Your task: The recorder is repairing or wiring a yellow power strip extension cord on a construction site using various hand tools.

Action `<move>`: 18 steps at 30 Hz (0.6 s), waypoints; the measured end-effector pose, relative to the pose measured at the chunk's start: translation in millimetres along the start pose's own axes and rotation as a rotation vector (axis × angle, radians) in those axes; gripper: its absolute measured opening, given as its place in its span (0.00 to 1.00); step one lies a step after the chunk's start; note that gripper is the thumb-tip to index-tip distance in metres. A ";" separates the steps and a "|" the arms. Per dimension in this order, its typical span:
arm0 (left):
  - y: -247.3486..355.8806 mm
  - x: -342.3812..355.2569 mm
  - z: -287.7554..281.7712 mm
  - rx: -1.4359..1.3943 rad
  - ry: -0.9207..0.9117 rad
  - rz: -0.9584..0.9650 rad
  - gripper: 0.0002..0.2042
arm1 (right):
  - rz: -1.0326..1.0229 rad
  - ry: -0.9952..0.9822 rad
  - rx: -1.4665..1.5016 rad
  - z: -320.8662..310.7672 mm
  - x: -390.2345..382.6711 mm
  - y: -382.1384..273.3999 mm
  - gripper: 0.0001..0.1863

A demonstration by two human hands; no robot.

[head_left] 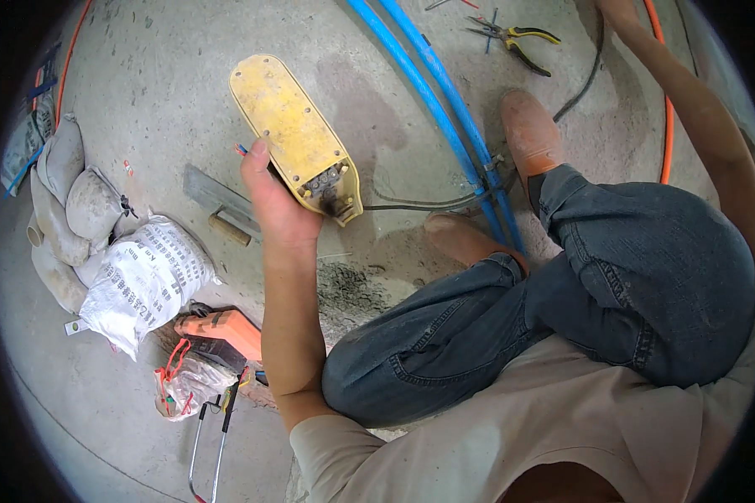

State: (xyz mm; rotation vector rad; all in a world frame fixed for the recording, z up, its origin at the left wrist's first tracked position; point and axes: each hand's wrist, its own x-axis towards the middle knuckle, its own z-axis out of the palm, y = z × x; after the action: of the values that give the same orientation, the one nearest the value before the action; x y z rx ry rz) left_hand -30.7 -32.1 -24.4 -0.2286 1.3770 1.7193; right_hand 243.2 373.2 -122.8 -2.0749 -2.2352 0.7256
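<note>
Hold steady the yellow oblong hard-shelled housing [287,117], left of the paired blue tubular pipes [410,72], gripped at its edge by bare left hand [283,205], with thin black cable [415,207] unstrained; cannot tell finger state of bare right hand [618,11].

The left forearm [294,310] points forward, its left hand [285,205] gripping, thumb [259,166] extended and remaining fingers hidden. The right arm [688,96] reaches forward; the right hand [617,12] is cut by the upper edge, grip indeterminable.
</note>
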 end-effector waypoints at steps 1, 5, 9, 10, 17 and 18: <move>0.5 -0.8 0.0 0.003 0.018 -0.004 0.29 | 0.031 -0.001 0.022 -3.3 1.5 1.9 0.26; -0.7 -1.3 -1.6 0.002 0.003 -0.025 0.28 | 0.035 0.046 -0.171 -7.1 20.5 21.9 0.24; -0.6 -5.5 0.3 0.043 -0.033 -0.029 0.26 | 0.024 -0.004 -0.222 -12.8 5.4 16.9 0.22; -0.7 -6.2 1.3 0.068 -0.039 -0.018 0.26 | -0.053 0.067 -0.154 -11.1 -0.7 12.4 0.23; -4.8 -1.3 10.0 0.095 -0.043 -0.047 0.25 | -0.449 -0.540 0.269 -3.4 -66.8 -103.1 0.29; -5.9 0.0 8.2 0.133 -0.055 -0.052 0.24 | -0.515 -0.648 0.359 -0.5 -79.4 -117.9 0.30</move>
State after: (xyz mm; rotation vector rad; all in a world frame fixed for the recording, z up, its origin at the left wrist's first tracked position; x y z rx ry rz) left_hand -23.5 -25.2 -25.5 -0.1409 1.4262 1.5739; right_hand 142.1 296.4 -58.9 -1.1188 -2.4867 1.7445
